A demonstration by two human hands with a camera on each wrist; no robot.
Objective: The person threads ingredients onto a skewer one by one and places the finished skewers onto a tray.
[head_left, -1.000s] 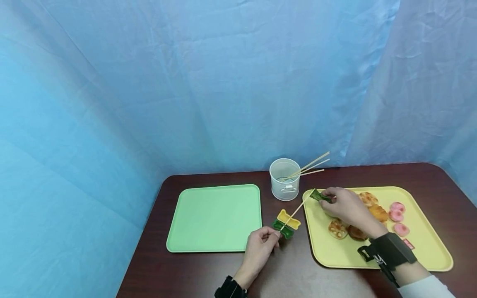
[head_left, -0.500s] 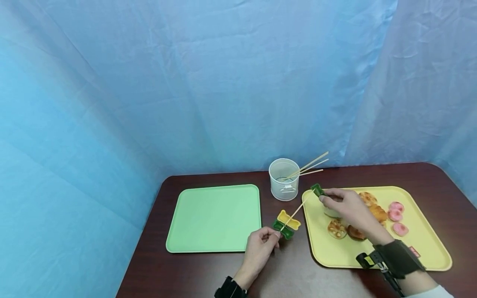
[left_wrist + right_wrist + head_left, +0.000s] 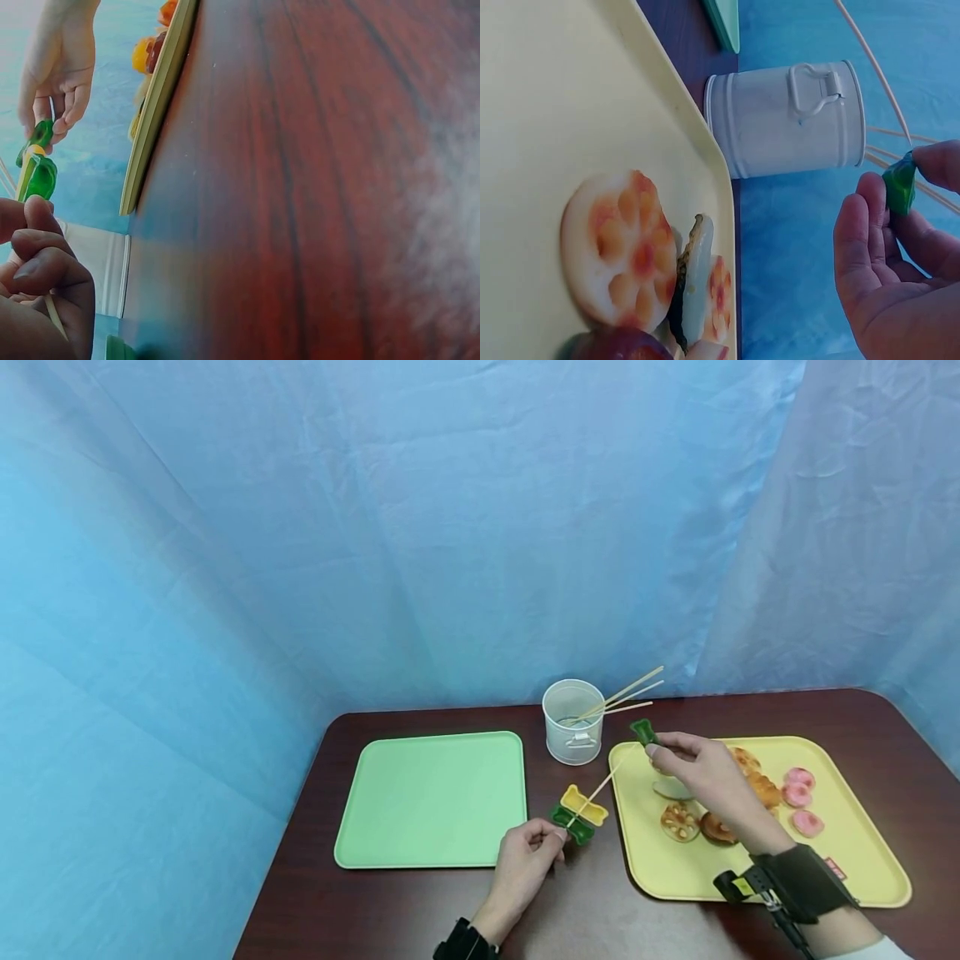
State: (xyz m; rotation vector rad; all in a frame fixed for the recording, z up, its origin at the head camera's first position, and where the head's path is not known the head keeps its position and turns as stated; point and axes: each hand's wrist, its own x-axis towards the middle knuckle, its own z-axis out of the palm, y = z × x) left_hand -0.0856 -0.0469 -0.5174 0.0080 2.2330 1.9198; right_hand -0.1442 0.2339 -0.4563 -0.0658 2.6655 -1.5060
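My left hand (image 3: 522,870) pinches the lower end of a thin wooden skewer (image 3: 604,782), which slants up to the right. A green pepper-like piece (image 3: 573,827) and a yellow piece of the same shape (image 3: 586,807) are threaded on it, close to my left fingers. Between thumb and fingertips, my right hand (image 3: 701,772) holds another green pepper-like piece (image 3: 643,732) at the skewer's upper end. In the right wrist view, the pointed tip meets the edge of this green piece (image 3: 900,187); whether it has pierced it, I cannot tell.
Right, a yellow tray (image 3: 862,868) carries lotus root slices (image 3: 679,822), pink rounds (image 3: 807,823) and browned pieces. A white bucket (image 3: 573,739) with several skewers stands behind. Left lies a green tray (image 3: 435,802). Blue cloth (image 3: 480,527) hangs behind the table.
My right hand has turned the green piece more upright and shifted it slightly at the skewer's tip. The left hand and the threaded pieces have barely moved.
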